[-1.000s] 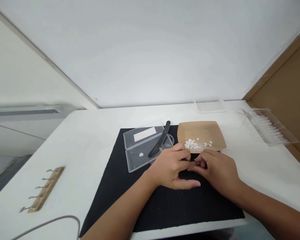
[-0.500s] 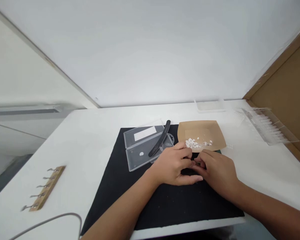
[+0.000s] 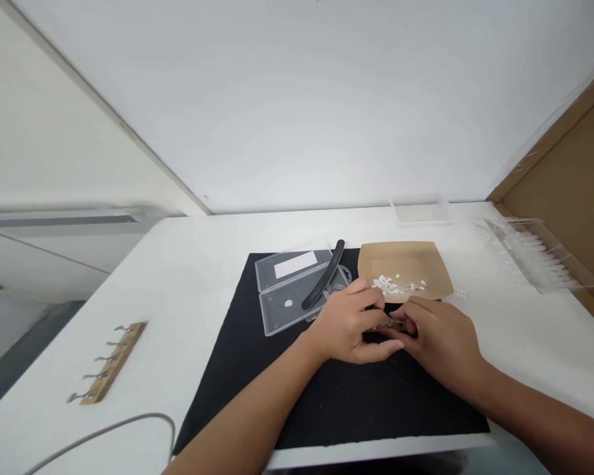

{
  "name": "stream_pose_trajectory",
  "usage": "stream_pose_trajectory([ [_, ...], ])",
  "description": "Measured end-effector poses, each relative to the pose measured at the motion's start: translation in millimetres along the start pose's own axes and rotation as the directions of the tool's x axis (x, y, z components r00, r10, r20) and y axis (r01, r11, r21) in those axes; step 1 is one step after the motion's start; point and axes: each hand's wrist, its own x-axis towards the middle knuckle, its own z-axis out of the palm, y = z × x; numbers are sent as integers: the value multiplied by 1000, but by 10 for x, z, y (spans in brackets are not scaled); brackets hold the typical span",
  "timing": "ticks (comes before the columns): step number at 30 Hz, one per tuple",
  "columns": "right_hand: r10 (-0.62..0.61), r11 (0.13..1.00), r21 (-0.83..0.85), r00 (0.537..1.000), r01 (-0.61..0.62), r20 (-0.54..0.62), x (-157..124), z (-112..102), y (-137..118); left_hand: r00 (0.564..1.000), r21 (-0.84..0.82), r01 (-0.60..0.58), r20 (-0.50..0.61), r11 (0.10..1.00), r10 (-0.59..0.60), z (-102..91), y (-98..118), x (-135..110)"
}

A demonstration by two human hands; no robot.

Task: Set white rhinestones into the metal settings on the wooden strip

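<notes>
My left hand (image 3: 354, 322) and my right hand (image 3: 438, 335) meet over the black mat (image 3: 336, 402). Between their fingertips shows a small brown strip with shiny metal bits (image 3: 392, 324), largely hidden by the fingers. The left fingers curl over its left part, while the left thumb stretches out to the right. My right thumb and forefinger pinch at its right end. Just beyond the hands, a brown paper tray (image 3: 406, 254) holds many small white flakes (image 3: 387, 285).
Left of the tray lie an opened clear plastic case (image 3: 287, 310) and a curved black nail file (image 3: 324, 274) across it. A wooden strip with several metal clips (image 3: 113, 363) lies left, near a grey cable (image 3: 103, 432). Clear boxes (image 3: 539, 254) stand at right.
The whole view has shifted slightly, so things appear further right. Both hands stay together; more of the brown strip with shiny bits now shows between the fingers.
</notes>
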Motion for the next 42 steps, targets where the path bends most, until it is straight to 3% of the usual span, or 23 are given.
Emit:
stream_pose_trajectory([
  [13,-39,996,77,998,36,39,35,-59,38,992,126,65,-119,990,-50,-129,-59,15],
  [17,-146,979,154,985,131,94,105,-258,181,986,159,83,-154,984,-58,-143,-70,9],
  [20,-305,948,160,929,276,209,184,-475,371,984,178,85,-167,980,-55,-148,-80,9],
  [25,-212,975,143,908,170,361,243,-694,611,982,188,92,-182,978,-57,-137,-83,14],
  [28,-199,975,183,855,124,479,205,-674,606,980,184,90,-192,979,-54,-128,-83,19],
  [31,-230,968,206,828,142,511,146,-587,535,978,178,92,-202,980,-55,-122,-82,26],
  [36,-304,951,190,842,243,445,127,-466,445,976,171,82,-211,982,-45,-121,-67,39],
  [42,-294,953,211,837,219,461,157,-432,409,980,164,77,-195,983,-45,-127,-55,39],
])
